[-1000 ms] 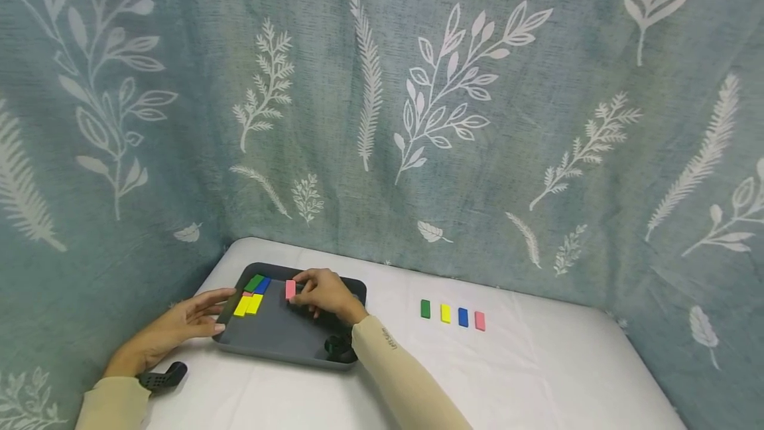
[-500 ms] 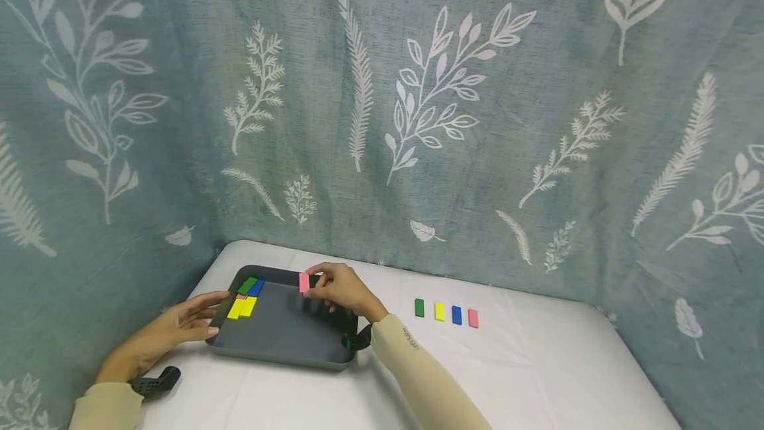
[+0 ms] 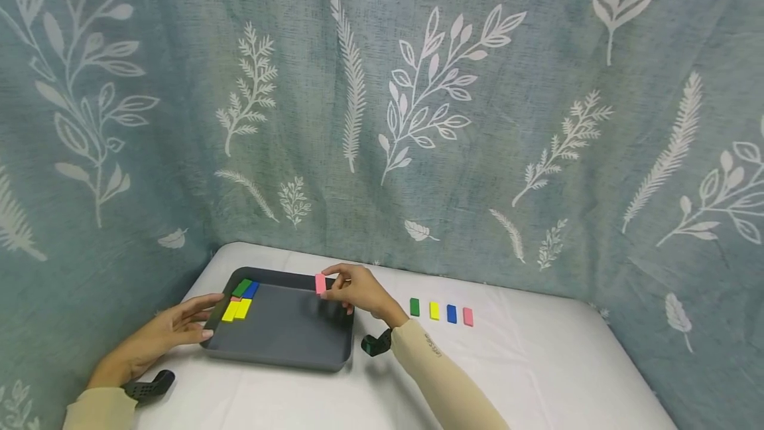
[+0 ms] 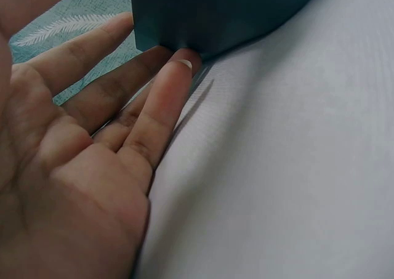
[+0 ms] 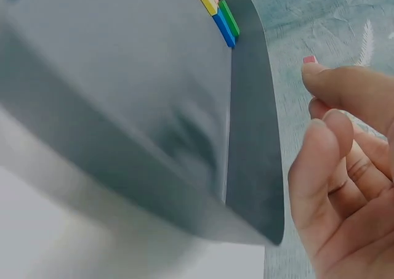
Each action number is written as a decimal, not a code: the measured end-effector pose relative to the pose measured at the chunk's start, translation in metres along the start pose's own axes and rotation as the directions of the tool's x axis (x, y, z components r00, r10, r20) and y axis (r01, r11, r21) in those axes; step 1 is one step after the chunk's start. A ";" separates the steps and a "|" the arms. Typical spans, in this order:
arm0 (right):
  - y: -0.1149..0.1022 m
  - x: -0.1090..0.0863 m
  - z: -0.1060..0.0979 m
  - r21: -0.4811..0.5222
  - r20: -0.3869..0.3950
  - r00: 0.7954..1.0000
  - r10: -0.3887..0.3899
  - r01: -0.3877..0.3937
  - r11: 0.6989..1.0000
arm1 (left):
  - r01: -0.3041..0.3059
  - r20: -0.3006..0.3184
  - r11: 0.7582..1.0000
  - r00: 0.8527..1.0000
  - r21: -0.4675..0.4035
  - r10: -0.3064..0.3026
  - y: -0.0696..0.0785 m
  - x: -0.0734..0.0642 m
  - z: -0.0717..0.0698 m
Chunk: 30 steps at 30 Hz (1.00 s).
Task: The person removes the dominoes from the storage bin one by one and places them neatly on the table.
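Right-hand grip (image 3: 358, 287): thumb and fingertips pinched closed on one pink block (image 3: 320, 284).
Pink block: at the fingertips, long side roughly upright, clear of the tray (image 3: 274, 334) floor; head view has it overlapping the far wall, right of middle. Right wrist view shows only a small pink end past the thumb.
Left-hand grip (image 3: 164, 334): fingers extended, not wrapped round anything, fingertips against the tray's left end wall from outside.
Tray: dark grey, smooth, rectangular, rounded corners, raised walls.
Blocks in tray, far left: two yellow blocks (image 3: 237, 310) side by side, green block (image 3: 241, 287) beside blue block (image 3: 251, 290), a sliver of pink between green and yellow. Flat rectangular bars, solid colours.
Row on surface (image 3: 567, 370): green, yellow, blue, pink bars (image 3: 451, 314), spaced apart, right of the tray. White cloth, faint creases.
Backdrop: teal curtain (image 3: 310, 85), woven look, white leaf print.
Delta vs 1 s ago: pink block and right hand shifted right, away from the tray blocks; row unchanged; left hand still at the tray wall.
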State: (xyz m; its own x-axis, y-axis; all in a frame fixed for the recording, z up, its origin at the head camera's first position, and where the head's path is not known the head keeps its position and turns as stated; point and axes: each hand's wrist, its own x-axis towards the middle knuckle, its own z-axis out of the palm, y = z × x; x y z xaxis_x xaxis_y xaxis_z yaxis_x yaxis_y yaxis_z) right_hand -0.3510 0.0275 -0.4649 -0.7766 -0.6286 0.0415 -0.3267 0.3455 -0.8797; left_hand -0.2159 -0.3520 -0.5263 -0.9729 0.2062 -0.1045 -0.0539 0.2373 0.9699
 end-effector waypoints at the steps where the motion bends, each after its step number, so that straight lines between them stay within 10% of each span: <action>1: 0.001 -0.003 -0.002 0.000 -0.004 1.000 0.004 -0.004 1.000 | 0.001 0.000 1.000 1.000 0.000 -0.001 0.000 0.000 0.000; 30: 0.050 -0.075 -0.071 0.017 -0.129 0.986 0.109 -0.108 0.994 | 0.027 -0.007 1.000 1.000 0.005 -0.027 0.001 0.000 0.002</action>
State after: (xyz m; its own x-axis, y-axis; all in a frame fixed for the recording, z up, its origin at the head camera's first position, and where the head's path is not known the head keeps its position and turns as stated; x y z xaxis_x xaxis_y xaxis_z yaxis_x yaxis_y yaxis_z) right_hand -0.3472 0.1419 -0.4783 -0.8704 -0.4923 0.0061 -0.2320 0.3993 -0.8870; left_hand -0.2153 -0.3503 -0.5260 -0.9727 0.1929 -0.1289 -0.0789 0.2473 0.9657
